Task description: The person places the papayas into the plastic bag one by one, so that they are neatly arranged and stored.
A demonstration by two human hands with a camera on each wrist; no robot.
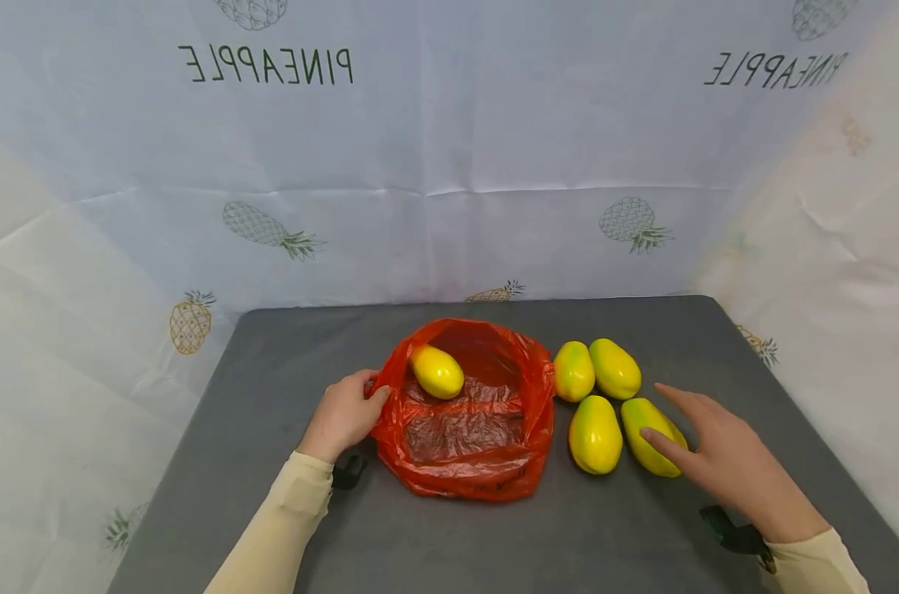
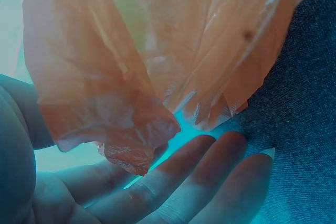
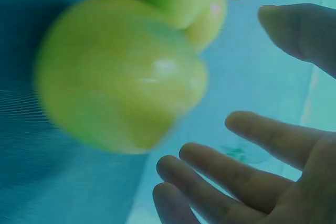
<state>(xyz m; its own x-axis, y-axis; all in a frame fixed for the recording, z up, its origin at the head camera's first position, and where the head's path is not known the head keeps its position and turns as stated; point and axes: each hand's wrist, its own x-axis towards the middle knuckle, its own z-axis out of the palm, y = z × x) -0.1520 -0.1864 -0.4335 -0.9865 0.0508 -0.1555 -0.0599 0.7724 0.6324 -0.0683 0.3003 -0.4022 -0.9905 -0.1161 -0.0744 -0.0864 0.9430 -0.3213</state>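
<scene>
The bag [image 1: 460, 483] at the centre of the head view is thin plastic film, crinkled and shiny, see-through enough along its lower part to show dark beneath. The fruits [image 1: 595, 436] right of centre are smooth and glossy, each with bright highlights; the one in the bag [image 1: 438, 373] shines alike. The surface [image 1: 449, 549] is matt, with a fine cloth-like weave at the right of the left wrist view. The sleeve [image 1: 279, 507] at lower left is matt cloth. The backdrop [image 1: 420, 140] across the top is creased sheeting with a faint sheen.
</scene>
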